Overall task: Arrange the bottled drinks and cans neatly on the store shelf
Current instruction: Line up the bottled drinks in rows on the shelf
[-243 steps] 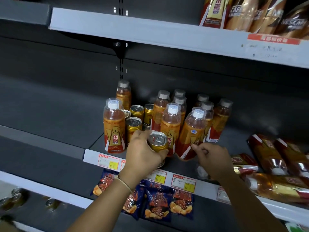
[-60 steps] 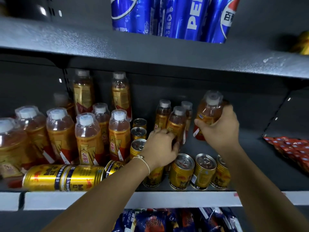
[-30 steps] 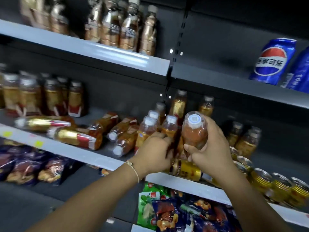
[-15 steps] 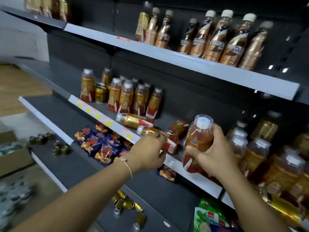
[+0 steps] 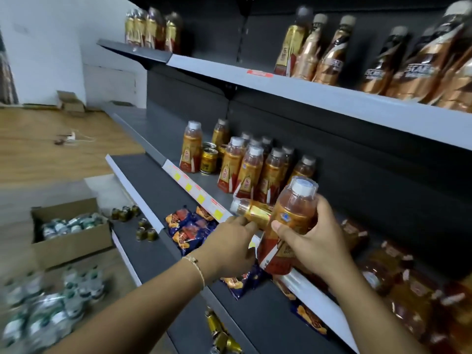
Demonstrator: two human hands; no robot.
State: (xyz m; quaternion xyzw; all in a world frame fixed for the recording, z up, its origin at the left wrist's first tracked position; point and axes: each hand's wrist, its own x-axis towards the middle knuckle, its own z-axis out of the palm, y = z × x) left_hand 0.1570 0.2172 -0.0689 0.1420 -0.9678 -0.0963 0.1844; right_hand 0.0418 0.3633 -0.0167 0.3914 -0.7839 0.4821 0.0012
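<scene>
On the far left an open cardboard box (image 5: 71,233) of blurred small bottles sits on the floor, with short dark cans (image 5: 143,229) loose on the low shelf beside it. Further right, the middle shelf (image 5: 178,175) carries a standing group of orange bottles (image 5: 251,169) with pale caps and red-and-gold labels, a gold can (image 5: 209,161) among them, and snack packets (image 5: 189,228) lie on the shelf below. The left hand (image 5: 229,247) hovers at the shelf edge, fingers curled beside a gold-wrapped bottle lying on its side (image 5: 251,213), cap toward the left; whether it grips that bottle cannot be told. The right hand (image 5: 315,241) wraps around the held orange bottle (image 5: 293,221), clear plastic, white-capped, raised just in front of the shelf edge, its long axis near upright, cap tilted up and right. More bottles lie blurred at far right.
</scene>
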